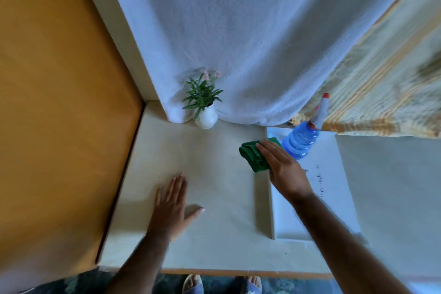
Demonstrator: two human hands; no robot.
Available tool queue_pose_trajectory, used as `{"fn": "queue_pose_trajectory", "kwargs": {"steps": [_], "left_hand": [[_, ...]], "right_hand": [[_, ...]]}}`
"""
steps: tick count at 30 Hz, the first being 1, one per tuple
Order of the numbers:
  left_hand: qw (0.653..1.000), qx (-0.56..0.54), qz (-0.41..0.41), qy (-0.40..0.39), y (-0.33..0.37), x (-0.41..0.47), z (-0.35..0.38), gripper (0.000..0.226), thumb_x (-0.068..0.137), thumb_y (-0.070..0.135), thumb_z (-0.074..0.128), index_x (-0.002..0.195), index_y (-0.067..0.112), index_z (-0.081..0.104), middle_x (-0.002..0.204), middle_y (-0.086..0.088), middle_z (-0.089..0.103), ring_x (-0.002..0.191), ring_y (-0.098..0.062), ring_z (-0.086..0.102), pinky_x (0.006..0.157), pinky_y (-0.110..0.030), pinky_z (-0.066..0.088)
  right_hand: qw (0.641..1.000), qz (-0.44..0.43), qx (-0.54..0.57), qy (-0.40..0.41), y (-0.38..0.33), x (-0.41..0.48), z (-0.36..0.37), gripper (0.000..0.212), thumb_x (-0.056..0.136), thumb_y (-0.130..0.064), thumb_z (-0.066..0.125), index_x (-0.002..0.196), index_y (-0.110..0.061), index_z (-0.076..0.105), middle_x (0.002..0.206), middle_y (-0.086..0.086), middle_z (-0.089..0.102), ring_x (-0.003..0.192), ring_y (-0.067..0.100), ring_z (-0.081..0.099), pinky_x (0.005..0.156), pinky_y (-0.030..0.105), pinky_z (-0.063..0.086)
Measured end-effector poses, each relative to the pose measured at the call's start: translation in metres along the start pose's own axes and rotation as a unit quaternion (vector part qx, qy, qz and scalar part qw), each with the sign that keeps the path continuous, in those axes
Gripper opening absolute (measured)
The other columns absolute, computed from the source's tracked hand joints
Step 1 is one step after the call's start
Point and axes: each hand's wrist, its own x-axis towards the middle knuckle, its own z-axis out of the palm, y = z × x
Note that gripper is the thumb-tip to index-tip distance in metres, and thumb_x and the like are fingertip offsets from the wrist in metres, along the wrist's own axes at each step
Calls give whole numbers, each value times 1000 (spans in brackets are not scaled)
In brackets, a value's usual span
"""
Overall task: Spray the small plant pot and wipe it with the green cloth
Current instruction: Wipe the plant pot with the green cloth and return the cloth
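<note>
Hands: right hand laid flat, fingers together, pressing the green cloth; left hand spread palm-down on the table, holding nothing.
Plant pot: small white plant pot stands upright at the table's far edge against the white drape, well apart from both hands.
Spray bottle: blue spray bottle on the white tray, long axis tilted, nozzle pointing up and away (not toward the pot).
Risk: dragging the cloth could knock the bottle beside it.
</note>
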Motion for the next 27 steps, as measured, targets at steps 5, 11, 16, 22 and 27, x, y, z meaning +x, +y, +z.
{"fn": "queue_pose_trajectory", "kwargs": {"steps": [5,11,16,22,27], "left_hand": [[1000,8,-8,-10,0,0,3,108,89,84,10,155,1,32,164,-18,28,150,-35,31,119,-62,20],[1000,16,-10,-22,-2,0,4,107,87,84,18,158,4,20,168,-15,18,155,-28,18,122,-57,10],[1000,17,-15,-17,-4,1,7,107,86,84,21,160,7,12,169,-13,10,156,-28,11,124,-59,10],[998,17,-23,-56,1,4,-1,118,78,91,-1,159,6,5,169,-12,1,156,-28,2,126,-59,6],[998,37,-34,-42,11,1,-32,120,78,87,-12,158,4,21,168,-14,18,155,-30,19,123,-59,13]], "right_hand": [[997,59,-57,15,41,-79,-15,58,71,24,69,125,4,67,132,17,65,125,36,61,102,47,51],[989,89,-88,-77,70,-130,-5,67,70,15,79,134,4,61,141,19,57,131,40,55,102,55,50],[969,92,-136,-183,72,-154,4,88,96,-55,58,159,-7,20,167,12,11,155,26,9,124,46,18],[969,98,-136,-182,64,-145,-3,92,97,-71,35,157,-2,23,166,15,15,155,27,11,123,48,22],[983,15,-124,-134,46,-102,-9,92,97,-68,46,159,-4,22,168,12,14,155,26,12,121,50,24]]}}
